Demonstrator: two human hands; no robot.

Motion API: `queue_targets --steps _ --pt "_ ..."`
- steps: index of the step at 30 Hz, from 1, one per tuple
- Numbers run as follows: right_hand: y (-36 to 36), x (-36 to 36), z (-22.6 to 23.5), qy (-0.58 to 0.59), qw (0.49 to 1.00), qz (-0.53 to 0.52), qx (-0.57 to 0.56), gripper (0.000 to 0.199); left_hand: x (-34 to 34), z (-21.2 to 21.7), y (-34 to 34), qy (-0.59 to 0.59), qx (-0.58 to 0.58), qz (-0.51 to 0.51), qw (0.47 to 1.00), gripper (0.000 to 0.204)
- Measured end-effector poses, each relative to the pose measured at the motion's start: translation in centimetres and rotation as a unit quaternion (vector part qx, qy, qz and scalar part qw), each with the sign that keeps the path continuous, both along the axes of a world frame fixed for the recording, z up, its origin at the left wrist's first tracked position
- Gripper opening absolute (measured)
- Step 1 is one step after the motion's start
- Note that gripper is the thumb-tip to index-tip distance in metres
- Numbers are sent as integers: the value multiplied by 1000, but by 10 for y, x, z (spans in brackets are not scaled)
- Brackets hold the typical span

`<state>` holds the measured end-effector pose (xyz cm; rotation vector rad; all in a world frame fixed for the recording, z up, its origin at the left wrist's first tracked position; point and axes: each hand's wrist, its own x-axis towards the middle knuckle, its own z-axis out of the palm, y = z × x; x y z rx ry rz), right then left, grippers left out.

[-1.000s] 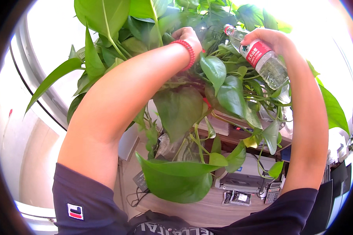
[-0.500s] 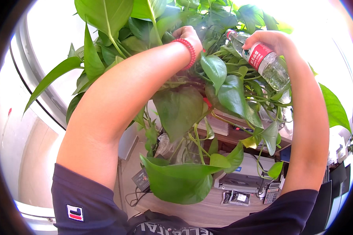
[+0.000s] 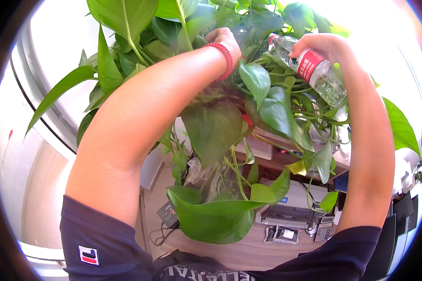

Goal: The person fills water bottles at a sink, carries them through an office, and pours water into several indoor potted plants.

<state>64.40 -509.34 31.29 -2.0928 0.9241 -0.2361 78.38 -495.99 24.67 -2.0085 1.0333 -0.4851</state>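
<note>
My right hand is wrapped round a clear plastic water bottle with a red label. The bottle is tilted, its red-topped neck pointing up and left into the foliage; I cannot tell whether the cap is on. A large leafy pothos plant fills the space in front of me. Among its leaves is my left hand, with a red bead bracelet at the wrist. Its fingers are curled, and leaves hide their tips and whatever they may hold.
Below the plant stands a wooden desk with a grey printer, a calculator and small dark packets. Trailing vines hang over a shelf. A curved white frame runs down the left, beside bright light.
Both hands have risen very slightly, and the view has shifted a little. The right hand keeps its grip on the tilted bottle.
</note>
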Motion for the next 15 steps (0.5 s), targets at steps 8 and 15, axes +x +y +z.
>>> queue_targets --steps 8,15 --pt "19 -11 -24 -65 991 98 -61 34 25 -24 8 -84 43 -122 988 32" --pt "47 -36 -1 -125 988 84 -31 36 100 -27 -12 -91 10 -173 981 43"
